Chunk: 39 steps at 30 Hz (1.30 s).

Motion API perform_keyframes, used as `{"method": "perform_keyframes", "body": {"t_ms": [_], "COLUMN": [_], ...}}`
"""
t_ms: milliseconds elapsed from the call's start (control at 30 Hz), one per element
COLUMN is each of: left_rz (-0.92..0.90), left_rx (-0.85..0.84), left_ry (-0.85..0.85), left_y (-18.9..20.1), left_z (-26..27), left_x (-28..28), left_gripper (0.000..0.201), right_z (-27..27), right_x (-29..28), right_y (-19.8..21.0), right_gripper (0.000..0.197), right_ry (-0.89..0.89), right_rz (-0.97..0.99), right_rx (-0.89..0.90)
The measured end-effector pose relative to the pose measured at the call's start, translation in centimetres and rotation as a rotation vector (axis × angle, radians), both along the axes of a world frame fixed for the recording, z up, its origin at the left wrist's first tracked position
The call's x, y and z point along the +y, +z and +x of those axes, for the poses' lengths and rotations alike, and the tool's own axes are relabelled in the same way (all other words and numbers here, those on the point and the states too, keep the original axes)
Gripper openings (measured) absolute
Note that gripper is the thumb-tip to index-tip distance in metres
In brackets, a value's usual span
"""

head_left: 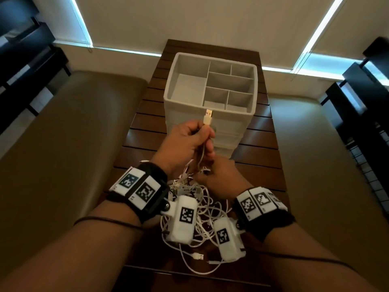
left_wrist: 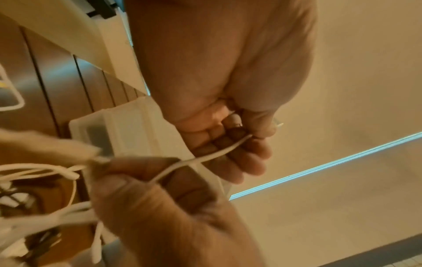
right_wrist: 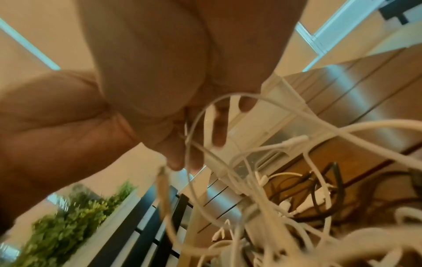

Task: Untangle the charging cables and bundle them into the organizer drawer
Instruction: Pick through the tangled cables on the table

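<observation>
Nearest, along the near edge of the dark brown slatted wooden table (head_left: pixel 259 163), lies the tangled heap of thin white charging cables (head_left: pixel 202 209), with one loose flat plug (head_left: pixel 198 256) lying just off the heap toward that edge. Both forearms reach over it, each wrist wearing a black band with black-and-white square markers and a small white camera box.

Just beyond the heap, the right hand (head_left: pixel 219 178) sits low at the top of the tangle, its fingers curled round a strand there; the left wrist view shows it pinching one white cable (left_wrist: pixel 200 159) that runs up to the other hand. The right wrist view is blurred, so which strands it holds cannot be told.

Above it, the left hand (head_left: pixel 189 142) is raised, fingers and thumb closed on that same cable just below its white USB plug with a metal tip (head_left: pixel 208 117), which points up and away.

Farther on, at the middle of the table, stands the pale grey plastic organizer drawer unit (head_left: pixel 210 85), its open top divided into one large compartment on the left and five smaller ones on the right. None of the cables are in it. Tan upholstered benches (head_left: pixel 63 133) flank the table's left and right edges.
</observation>
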<state>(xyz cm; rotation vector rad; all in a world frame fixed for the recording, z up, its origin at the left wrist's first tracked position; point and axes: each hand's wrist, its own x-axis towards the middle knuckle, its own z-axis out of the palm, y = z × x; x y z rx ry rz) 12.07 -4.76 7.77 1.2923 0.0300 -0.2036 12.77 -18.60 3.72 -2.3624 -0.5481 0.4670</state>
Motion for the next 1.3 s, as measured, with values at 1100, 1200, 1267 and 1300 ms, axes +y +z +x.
{"method": "perform_keyframes", "body": {"t_ms": [1100,1200,1267,1300], "left_rz": [1.216,1.129,1.089,1.103], "left_rx": [-0.261,-0.289,-0.225,-0.199], "left_ry": [0.362,0.146,-0.014,-0.038], "left_y": [0.3,1.4,0.9,0.4], "left_z": [-2.7,-3.1,-3.0,-3.0], "left_x": [3.2,1.3,0.7,0.8], "left_gripper": [0.038,0.032,0.02,0.015], "right_z": [0.8,0.9,1.1,1.2], "right_x": [0.6,1.0,0.4,0.0], "right_y": [4.5,4.4,4.3,4.2], "right_gripper": [0.013,0.016,0.024,0.023], "right_ry": [0.233,0.338,0.337,0.309], "right_rz": [-0.713,-0.684,-0.585,-0.486], "right_rx": [-0.414,-0.31,-0.286,-0.273]}}
